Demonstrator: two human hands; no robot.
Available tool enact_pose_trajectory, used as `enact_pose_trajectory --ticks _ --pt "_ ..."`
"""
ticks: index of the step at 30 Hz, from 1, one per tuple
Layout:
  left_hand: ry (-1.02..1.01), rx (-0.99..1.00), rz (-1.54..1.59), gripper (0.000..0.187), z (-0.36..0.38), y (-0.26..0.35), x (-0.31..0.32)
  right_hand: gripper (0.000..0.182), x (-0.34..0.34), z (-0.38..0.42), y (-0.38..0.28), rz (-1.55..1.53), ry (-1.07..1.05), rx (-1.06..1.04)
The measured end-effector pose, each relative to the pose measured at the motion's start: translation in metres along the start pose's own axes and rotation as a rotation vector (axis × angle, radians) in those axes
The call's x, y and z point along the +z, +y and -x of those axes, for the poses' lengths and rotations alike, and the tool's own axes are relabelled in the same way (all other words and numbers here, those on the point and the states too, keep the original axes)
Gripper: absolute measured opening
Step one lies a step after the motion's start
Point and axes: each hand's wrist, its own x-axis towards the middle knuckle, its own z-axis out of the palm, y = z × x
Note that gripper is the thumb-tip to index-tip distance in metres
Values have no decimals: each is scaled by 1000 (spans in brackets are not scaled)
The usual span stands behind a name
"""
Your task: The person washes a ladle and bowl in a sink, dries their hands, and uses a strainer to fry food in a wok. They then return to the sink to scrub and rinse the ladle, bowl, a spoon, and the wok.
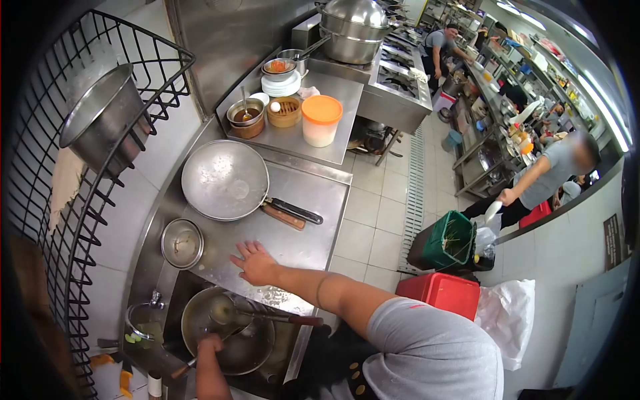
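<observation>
Left hand [208, 345] grips a handle in the wok [230, 330] holding a ladle [222, 311]; right hand [254, 262] lies open, empty.

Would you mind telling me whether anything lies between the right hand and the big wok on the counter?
Nothing visible: bare steel counter separates the right hand from the wok, whose handles point toward it.

a kitchen seen from above. the person's right hand [255, 262] lies flat, fingers spread, on a steel counter [313, 200], near a small bowl [182, 243]. the left hand [210, 345] grips a handle at a wok [230, 330] holding a ladle [223, 310]. beyond the hands, an empty wok [225, 180]. other people work far off.
</observation>
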Motion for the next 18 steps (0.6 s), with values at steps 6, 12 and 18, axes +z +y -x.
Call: enact_pose_trajectory --ticks 6,12,18 --pt "141 96 250 33 82 -8 21 81 5 -5 0 74 -122 205" --pt "170 -79 659 47 245 53 60 52 29 35 30 -83 16 -84" --pt "107 -92 1533 23 371 126 142 39 28 17 61 -736 12 180"
